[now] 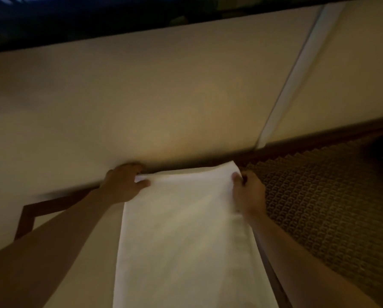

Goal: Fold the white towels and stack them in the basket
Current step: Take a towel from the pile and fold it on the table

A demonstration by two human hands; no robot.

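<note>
Left hand [123, 184] and right hand [247, 193] each pinch 1 far corner of the white towel [186, 241], hanging near center. Keep corners level, edges matched before folding. Basket not visible.

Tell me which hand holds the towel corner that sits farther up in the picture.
The right hand: it pinches the white towel's upper corner by the patterned carpet, and that corner peaks higher than the one gripped by the left hand.

Single head-worn view, angled forward and down, close over dim, perhaps carpeted floor [332, 207].
</note>
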